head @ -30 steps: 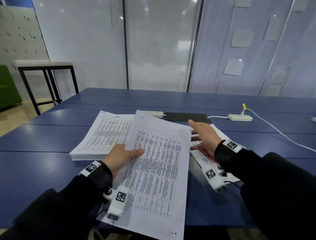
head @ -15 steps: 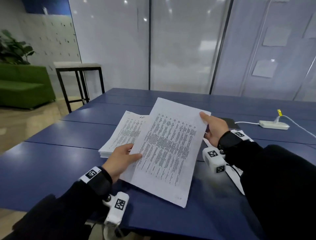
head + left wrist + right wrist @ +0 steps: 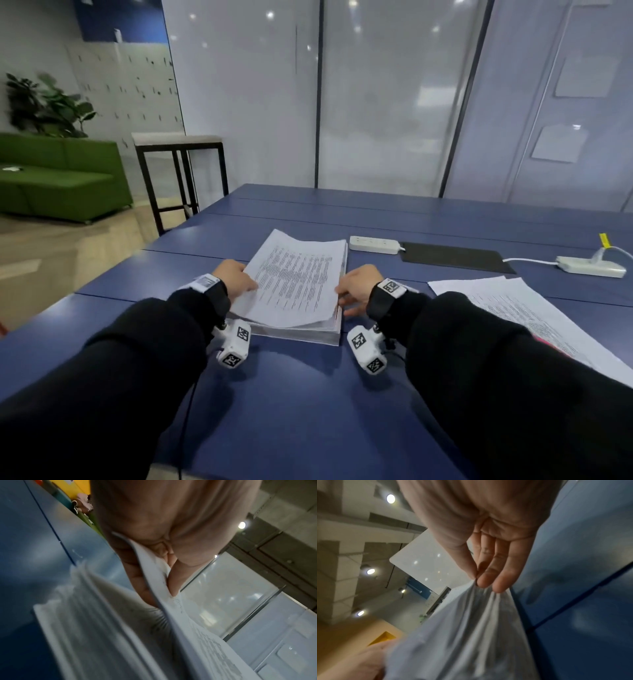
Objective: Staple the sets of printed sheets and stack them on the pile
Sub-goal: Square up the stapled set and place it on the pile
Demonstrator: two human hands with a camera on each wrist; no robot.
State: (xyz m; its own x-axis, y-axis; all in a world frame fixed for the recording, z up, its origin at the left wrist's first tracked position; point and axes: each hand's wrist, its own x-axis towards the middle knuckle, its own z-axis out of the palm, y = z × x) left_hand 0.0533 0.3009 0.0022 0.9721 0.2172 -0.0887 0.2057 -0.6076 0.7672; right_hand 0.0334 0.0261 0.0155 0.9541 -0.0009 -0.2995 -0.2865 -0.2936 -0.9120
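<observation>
A thick pile of printed sheets (image 3: pixel 310 335) lies on the blue table (image 3: pixel 301 404) straight ahead. A thin set of printed sheets (image 3: pixel 294 284) rests on top of it, slightly curved and a little askew. My left hand (image 3: pixel 239 279) pinches the set's left edge, thumb on top and fingers beneath, as the left wrist view shows (image 3: pixel 161 595). My right hand (image 3: pixel 356 289) pinches the right edge between thumb and fingertips (image 3: pixel 481 580). In the left wrist view the set (image 3: pixel 205 635) is lifted off the pile (image 3: pixel 96 615) on that side. No stapler is visible.
More loose printed sheets (image 3: pixel 513 308) lie on the table at the right, partly under my right sleeve. Behind the pile are a white power strip (image 3: pixel 375 244), a black pad (image 3: pixel 452 257) and a second white strip with a cable (image 3: pixel 589 266).
The set was held up in the air by my left hand; my right hand took its right edge, and both hands brought it down onto the pile.
</observation>
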